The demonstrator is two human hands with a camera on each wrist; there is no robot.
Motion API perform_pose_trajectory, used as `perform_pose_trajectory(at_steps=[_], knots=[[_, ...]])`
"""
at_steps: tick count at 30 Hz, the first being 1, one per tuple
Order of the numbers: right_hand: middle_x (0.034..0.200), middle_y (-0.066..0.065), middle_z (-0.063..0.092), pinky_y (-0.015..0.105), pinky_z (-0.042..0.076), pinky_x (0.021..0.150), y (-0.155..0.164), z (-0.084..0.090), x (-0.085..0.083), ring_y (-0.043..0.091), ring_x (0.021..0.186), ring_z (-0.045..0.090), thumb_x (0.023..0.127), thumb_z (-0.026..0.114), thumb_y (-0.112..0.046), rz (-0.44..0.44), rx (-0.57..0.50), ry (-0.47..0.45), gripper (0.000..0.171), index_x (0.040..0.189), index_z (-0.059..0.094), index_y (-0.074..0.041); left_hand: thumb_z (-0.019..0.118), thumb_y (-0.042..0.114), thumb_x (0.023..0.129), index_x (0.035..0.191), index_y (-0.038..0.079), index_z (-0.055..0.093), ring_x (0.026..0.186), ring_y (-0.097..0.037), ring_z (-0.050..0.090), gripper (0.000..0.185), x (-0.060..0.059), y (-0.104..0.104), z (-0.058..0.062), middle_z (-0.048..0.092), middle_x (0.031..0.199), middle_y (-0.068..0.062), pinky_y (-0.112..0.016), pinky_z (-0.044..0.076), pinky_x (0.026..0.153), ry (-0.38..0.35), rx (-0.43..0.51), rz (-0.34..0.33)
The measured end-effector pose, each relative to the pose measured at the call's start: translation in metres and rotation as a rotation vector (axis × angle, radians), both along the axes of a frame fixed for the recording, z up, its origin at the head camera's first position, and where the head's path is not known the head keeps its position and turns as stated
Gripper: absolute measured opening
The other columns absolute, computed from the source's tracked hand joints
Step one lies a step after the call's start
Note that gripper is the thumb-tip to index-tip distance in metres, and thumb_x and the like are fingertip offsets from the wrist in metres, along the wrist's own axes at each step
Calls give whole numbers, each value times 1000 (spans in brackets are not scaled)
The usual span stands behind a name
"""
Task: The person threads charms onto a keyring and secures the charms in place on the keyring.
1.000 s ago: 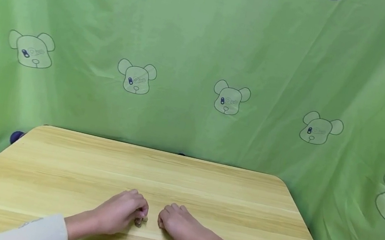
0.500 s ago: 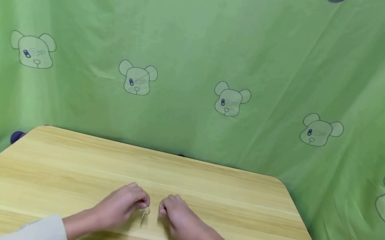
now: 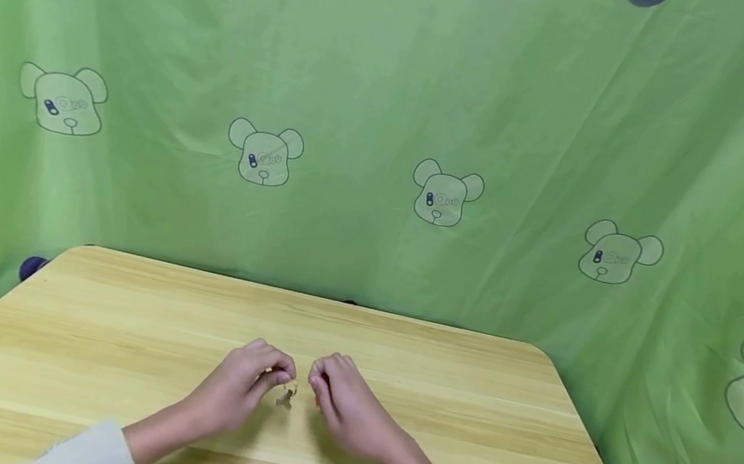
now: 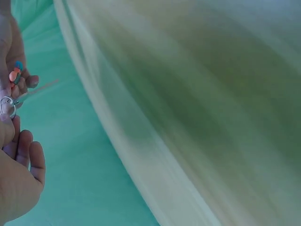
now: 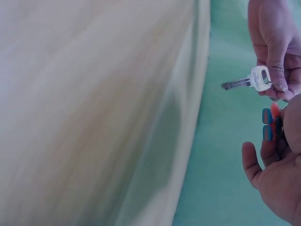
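Both hands hover close together over the middle of a light wooden table (image 3: 109, 320). My left hand (image 3: 275, 381) pinches a metal key ring (image 4: 7, 106) carrying a silver key with a white head (image 5: 257, 79); the key sticks out sideways. My right hand (image 3: 318, 384) faces it a few centimetres away, its fingertips pinching a small blue and orange tag (image 5: 267, 124). In the head view the key bunch (image 3: 285, 397) dangles between the two hands, just above the wood. Whether the tag is joined to the ring I cannot tell.
A green cloth printed with bear heads (image 3: 446, 192) hangs behind the table and down both sides. The table's far edge (image 3: 304, 293) meets the cloth. Both forearms wear pale sleeves (image 3: 89, 451).
Both hands have moved away from me across the table and lifted a little. The key bunch, earlier at the tabletop under the left fingers, now hangs between the hands.
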State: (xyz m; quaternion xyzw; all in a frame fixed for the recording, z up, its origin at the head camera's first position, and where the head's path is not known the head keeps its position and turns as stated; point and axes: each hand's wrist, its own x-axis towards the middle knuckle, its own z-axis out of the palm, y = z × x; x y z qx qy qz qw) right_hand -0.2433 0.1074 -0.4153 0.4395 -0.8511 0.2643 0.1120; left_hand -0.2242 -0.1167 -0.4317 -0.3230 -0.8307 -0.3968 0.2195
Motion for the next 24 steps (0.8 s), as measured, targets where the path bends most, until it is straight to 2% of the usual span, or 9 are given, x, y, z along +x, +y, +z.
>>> perform_pose_trajectory(at_steps=[6, 13, 19, 24], knots=[[82, -9, 48, 25, 45, 75, -4, 4, -3, 9, 84, 46, 107, 50, -6, -35, -115, 8, 9, 99, 54, -7, 70, 2, 93, 96, 11, 72, 82, -6, 57, 9, -2, 7, 10, 71, 89, 4, -23, 54, 70, 20, 78, 34], [83, -6, 49, 25, 45, 70, -9, 14, -5, 8, 80, 46, 107, 51, -6, -79, -210, -17, 10, 98, 55, -5, 71, 3, 92, 97, 12, 73, 84, -5, 60, 11, -3, 13, 18, 70, 91, 10, -23, 54, 69, 20, 144, 87], [86, -6, 49, 25, 46, 69, -11, 21, -5, 9, 80, 48, 107, 51, -6, -108, -293, -31, 8, 101, 55, -6, 72, 4, 92, 97, 10, 73, 85, -7, 61, 8, -6, 21, 22, 70, 90, 8, -24, 54, 69, 56, 200, 92], [88, -5, 49, 26, 48, 70, -13, 29, -5, 9, 80, 50, 107, 51, -6, -140, -359, -26, 7, 101, 55, -6, 70, 6, 94, 97, 9, 73, 84, -9, 63, 5, -7, 29, 29, 70, 90, 5, -26, 56, 72, 42, 276, 96]])
